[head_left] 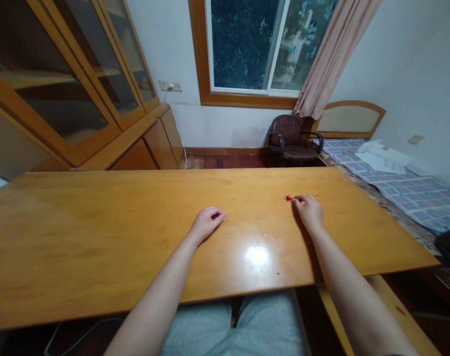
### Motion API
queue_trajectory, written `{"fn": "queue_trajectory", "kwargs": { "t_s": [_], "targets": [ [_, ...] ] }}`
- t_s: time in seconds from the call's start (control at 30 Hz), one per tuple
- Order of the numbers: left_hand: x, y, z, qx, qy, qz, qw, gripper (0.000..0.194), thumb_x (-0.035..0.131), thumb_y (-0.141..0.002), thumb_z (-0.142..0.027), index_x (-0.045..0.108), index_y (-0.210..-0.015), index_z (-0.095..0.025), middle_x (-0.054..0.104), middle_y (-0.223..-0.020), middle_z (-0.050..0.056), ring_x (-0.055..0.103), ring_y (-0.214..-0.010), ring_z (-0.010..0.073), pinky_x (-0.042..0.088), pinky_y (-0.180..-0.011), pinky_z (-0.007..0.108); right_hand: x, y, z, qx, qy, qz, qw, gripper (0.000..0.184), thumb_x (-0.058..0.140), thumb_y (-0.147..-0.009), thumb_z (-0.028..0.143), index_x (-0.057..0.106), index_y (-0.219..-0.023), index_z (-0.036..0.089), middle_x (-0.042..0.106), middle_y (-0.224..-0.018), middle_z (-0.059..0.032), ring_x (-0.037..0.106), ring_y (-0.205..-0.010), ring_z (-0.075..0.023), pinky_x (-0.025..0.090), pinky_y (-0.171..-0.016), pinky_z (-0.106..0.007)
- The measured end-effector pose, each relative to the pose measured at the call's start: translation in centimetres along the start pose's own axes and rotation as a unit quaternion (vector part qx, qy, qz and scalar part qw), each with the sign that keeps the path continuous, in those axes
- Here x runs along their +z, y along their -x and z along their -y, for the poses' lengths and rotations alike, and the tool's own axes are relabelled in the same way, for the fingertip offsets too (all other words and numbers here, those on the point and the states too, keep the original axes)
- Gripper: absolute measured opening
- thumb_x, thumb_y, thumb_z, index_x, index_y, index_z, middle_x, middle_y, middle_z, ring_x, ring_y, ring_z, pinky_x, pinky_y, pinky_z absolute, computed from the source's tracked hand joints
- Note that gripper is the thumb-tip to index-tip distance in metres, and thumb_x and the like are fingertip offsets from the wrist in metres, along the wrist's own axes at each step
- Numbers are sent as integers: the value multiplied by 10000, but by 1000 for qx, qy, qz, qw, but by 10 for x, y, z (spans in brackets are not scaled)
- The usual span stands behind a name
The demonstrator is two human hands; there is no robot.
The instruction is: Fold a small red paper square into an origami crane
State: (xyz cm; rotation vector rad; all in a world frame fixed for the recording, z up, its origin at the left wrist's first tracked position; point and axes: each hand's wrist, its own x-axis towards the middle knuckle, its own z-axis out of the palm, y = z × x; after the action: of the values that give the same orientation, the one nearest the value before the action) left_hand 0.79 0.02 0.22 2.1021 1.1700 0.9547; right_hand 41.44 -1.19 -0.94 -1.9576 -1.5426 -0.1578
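My right hand [309, 211] is at the right half of the wooden table [117, 237], with thumb and fingertips pinched together. It grips a small red object [288, 198] that has thin, cord-like ends; one thin strand also shows beyond the fingers to the right. The object is too small to name. My left hand [207, 223] rests on the tabletop near the middle, its fingers curled in towards the thumb, and I see nothing in it.
An open drawer [386, 296] juts out below the table's right front. Tiny pale bits [268, 236] and a dark speck [278, 273] lie on the tabletop. Beyond stand a glass-door cabinet [113, 123], an armchair [289, 136] and a bed [391, 183] with papers.
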Motion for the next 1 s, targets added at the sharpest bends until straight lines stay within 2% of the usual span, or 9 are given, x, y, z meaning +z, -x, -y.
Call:
{"fn": "queue_trajectory", "kwargs": {
  "t_s": [0.13,0.37,0.73,1.0],
  "targets": [
    [0,0,0,-5,1,2,1000,190,591,-854,-297,654,-714,-184,667,-723,21,603,-692,154,444,-663,264,-3,-10,-5,8,-51,-6,999,359,479,-870,390,741,-929,151,701,-914,-124,610,-786,-231,456,-768,-351],
    [1,0,1,2,-5,4,1000,186,586,-858,-291,655,-720,-188,661,-719,17,595,-689,154,441,-665,264,3,-22,-3,-10,-74,58,995,370,492,-862,388,755,-896,129,691,-917,-145,615,-899,-267,463,-838,-380],
    [1,0,-1,1,-2,7,1000,188,585,-857,-294,654,-719,-186,660,-723,24,597,-691,156,444,-667,270,7,-12,-2,-19,-78,78,994,233,568,-793,340,726,-810,170,633,-857,-81,604,-830,-224,465,-773,-336],
    [1,0,1,3,-5,6,1000,183,588,-858,-288,658,-723,-186,664,-728,23,602,-692,155,445,-669,267,0,-1,8,-74,-67,99,990,186,568,-792,318,697,-790,184,606,-839,-61,585,-757,-194,467,-735,-315]
  ]
}}
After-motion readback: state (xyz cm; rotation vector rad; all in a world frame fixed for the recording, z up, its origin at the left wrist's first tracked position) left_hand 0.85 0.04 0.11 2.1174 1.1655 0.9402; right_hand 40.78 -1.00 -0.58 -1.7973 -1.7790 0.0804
